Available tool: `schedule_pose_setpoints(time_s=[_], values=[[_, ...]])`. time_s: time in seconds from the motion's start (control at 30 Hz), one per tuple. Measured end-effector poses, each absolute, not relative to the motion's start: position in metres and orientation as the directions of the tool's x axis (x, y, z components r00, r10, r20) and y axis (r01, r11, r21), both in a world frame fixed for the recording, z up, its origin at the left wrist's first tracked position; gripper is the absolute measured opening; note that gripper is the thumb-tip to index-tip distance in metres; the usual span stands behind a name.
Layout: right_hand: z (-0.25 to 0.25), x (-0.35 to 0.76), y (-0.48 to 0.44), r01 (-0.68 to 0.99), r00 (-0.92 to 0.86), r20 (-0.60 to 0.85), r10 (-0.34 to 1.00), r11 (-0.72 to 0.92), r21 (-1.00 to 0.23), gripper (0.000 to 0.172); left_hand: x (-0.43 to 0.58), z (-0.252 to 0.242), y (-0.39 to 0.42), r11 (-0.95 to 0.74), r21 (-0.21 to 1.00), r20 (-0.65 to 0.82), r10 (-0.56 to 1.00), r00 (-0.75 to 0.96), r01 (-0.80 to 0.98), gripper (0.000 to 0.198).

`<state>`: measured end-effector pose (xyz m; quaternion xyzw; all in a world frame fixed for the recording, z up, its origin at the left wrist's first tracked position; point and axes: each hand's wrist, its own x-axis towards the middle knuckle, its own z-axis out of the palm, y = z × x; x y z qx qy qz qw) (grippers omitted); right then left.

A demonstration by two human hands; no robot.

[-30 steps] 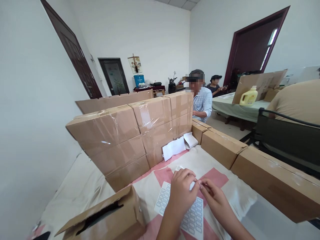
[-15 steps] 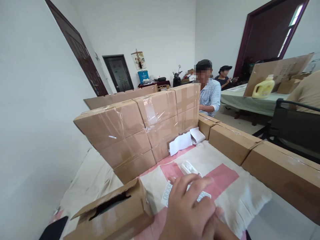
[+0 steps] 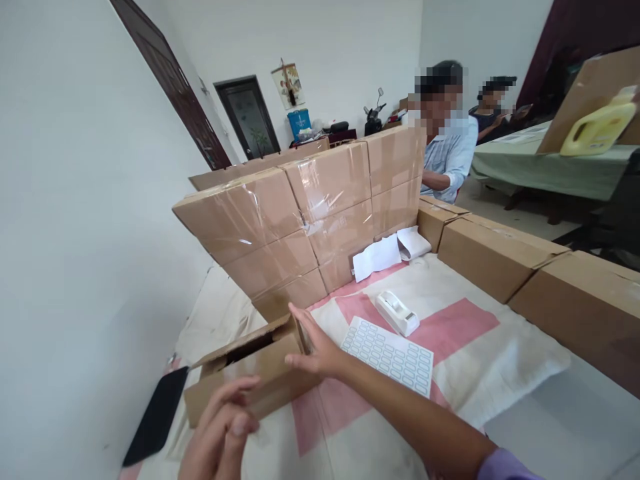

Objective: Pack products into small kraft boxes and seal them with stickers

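A small brown cardboard box point(image 3: 273, 373) lies on the cloth, its top flap partly lifted over a dark gap. My right hand point(image 3: 320, 350) reaches across to the box's right end, thumb and fingers spread, its fingertips at the edge; firm contact is hard to make out. In front of the box is my left hand point(image 3: 220, 427), loosely curled with fingers apart and nothing visible in it. Beyond my right forearm lie a sheet of blank outlined labels point(image 3: 387, 353), partly covered by the arm, and a white tape dispenser point(image 3: 397, 313).
Taped cartons point(image 3: 300, 227) form a wall behind the cloth point(image 3: 460, 360). More long boxes point(image 3: 505, 257) line the right side. White papers point(image 3: 377, 257) rest against the cartons. A flat black object point(image 3: 157, 417) lies at left. A person point(image 3: 447, 153) sits beyond the cartons.
My hands, together over the label sheet before, have separated. The right has gone to the small box's end and the left is in front of it. The view has shifted left and down.
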<state>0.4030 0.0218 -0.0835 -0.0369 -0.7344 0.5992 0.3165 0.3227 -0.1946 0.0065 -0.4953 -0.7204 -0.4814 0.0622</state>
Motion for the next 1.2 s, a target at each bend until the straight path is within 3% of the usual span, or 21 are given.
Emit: schedule_pose_setpoints(time_s=[0.1,0.2,0.33,0.43,0.53,0.6,0.7,0.77,0.93,1.03,1.2], values=[[-0.078,0.392,0.023,-0.306,-0.761,0.345,0.549,0.166,-0.938,0.078,0.311,0.006,-0.192,0.064,0.73,0.529,0.577,-0.622,0.68,0.036],[-0.074,0.387,0.022,-0.335,-0.717,0.372,0.589,0.177,-0.925,0.054,0.3,0.004,-0.182,0.025,0.782,0.529,0.503,-0.684,0.623,0.037],[-0.077,0.391,0.022,-0.309,-0.744,0.395,0.54,0.246,-0.919,0.029,0.279,-0.005,-0.172,0.185,0.7,0.526,0.519,-0.673,0.69,0.035],[-0.081,0.394,0.022,-0.314,-0.757,0.411,0.507,0.269,-0.91,0.023,0.261,-0.016,-0.169,0.359,0.646,0.482,0.492,-0.725,0.674,0.032],[-0.083,0.402,0.022,-0.314,-0.761,0.426,0.489,0.296,-0.902,0.022,0.255,-0.023,-0.163,0.435,0.669,0.45,0.408,-0.794,0.603,0.029],[-0.084,0.41,0.021,-0.295,-0.8,0.418,0.43,0.325,-0.899,0.03,0.256,-0.025,-0.158,0.456,0.653,0.436,0.426,-0.792,0.605,0.027],[-0.088,0.418,0.022,-0.288,-0.858,0.424,0.292,0.411,-0.865,0.075,0.258,-0.024,-0.151,0.513,0.599,0.395,0.48,-0.784,0.615,0.026],[-0.093,0.42,0.023,-0.307,-0.85,0.467,0.243,0.491,-0.815,0.09,0.258,-0.022,-0.15,0.523,0.606,0.359,0.493,-0.792,0.6,0.028],[-0.095,0.424,0.039,-0.409,-0.746,0.621,0.239,0.572,-0.711,0.074,0.273,-0.006,-0.155,0.399,0.789,0.187,0.568,-0.801,0.467,0.029],[-0.09,0.431,0.055,-0.386,-0.784,0.569,0.25,0.522,-0.761,0.069,0.289,0.01,-0.154,0.279,0.909,0.025,0.704,-0.71,0.309,0.028],[-0.092,0.43,0.064,-0.367,-0.792,0.527,0.307,0.452,-0.813,0.067,0.295,0.039,-0.128,0.255,0.882,-0.048,0.884,-0.464,0.395,0.03]])
